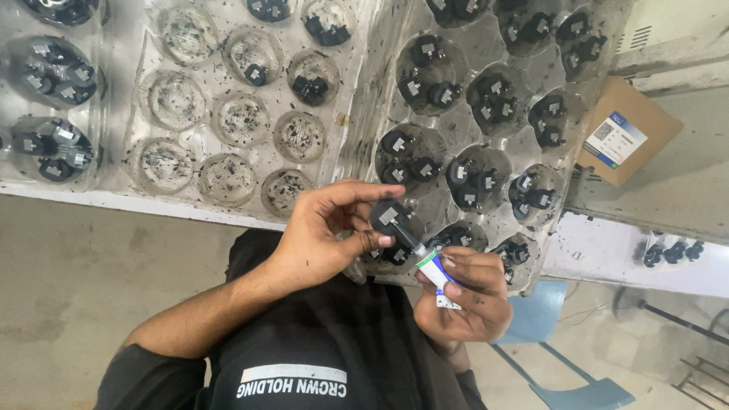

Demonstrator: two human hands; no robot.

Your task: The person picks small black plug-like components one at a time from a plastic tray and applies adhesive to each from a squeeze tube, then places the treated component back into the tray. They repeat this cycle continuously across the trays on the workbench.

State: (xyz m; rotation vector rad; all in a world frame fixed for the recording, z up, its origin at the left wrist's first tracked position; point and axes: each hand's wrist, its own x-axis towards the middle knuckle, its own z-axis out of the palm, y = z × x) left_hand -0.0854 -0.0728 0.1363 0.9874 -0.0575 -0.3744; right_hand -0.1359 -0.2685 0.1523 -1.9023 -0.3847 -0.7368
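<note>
- Right now the left hand [323, 235] pinches a round black part [396, 219] between thumb and fingers; the part is disc-shaped, matte, with a small grey square tab on its face.
- Right hand [463, 292] is closed around a small white tube with a green band [433, 267]; its dark thin nozzle touches the black part's edge.
- Both hands sit near centre, just in front of the near edge of the right tray [486, 45].
- Right tray: clear thin moulded plastic, round pockets, most holding clusters of the same black parts, each with grey tabs.
- Left tray [144, 53]: same clear plastic, round pockets mostly bare but speckled with black grit; a few black pieces in the far pockets.
- Far-left pockets [53, 72] hold dense groups of black parts.
- Trays rest on a pale worktop [114, 199] with a white edge.
- Brown cardboard box with a white label [626, 133] lies right of the trays.
- Grey concrete floor [68, 273] below; blue panel [543, 311] at right.
</note>
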